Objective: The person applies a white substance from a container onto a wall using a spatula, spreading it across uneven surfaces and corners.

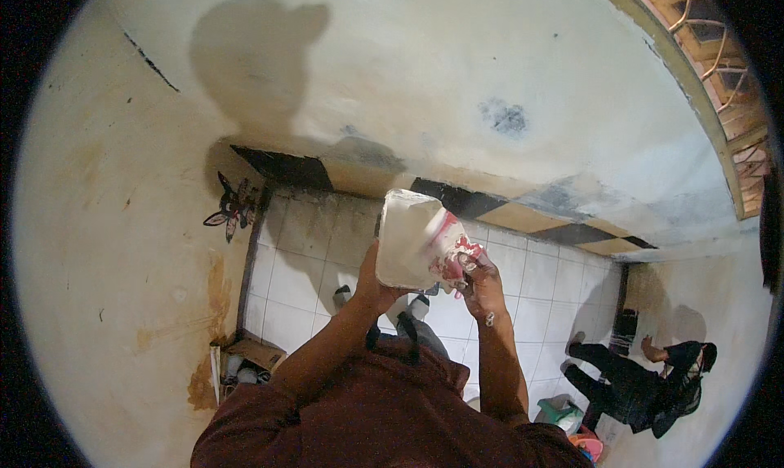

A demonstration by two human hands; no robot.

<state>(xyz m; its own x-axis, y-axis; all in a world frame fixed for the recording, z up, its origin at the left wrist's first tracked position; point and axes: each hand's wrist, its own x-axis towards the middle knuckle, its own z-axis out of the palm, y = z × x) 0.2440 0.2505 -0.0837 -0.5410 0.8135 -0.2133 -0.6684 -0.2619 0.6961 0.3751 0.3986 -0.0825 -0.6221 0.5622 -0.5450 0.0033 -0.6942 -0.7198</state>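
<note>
In front of my chest, a shallow white rectangular tub [402, 243] with a smeared rim is tilted so that its pale inside faces up. My left hand [376, 280] grips its lower left side, the fingers hidden beneath. At the tub's right side my right hand [483, 283] is closed on a crumpled red-and-white cloth [447, 251], blotched with white paste. The cloth overlaps the tub's right edge; whether it is also pressed against the inside is unclear. White smears mark my right fingers and wrist.
Ahead rises a stained wall [425, 84] with a black-and-tan checkered band [523, 218] above a white tiled floor [523, 280]. At right a person in dark clothes [633, 382] is near a green bucket [559, 411]. A box of items [249, 362] stands at lower left.
</note>
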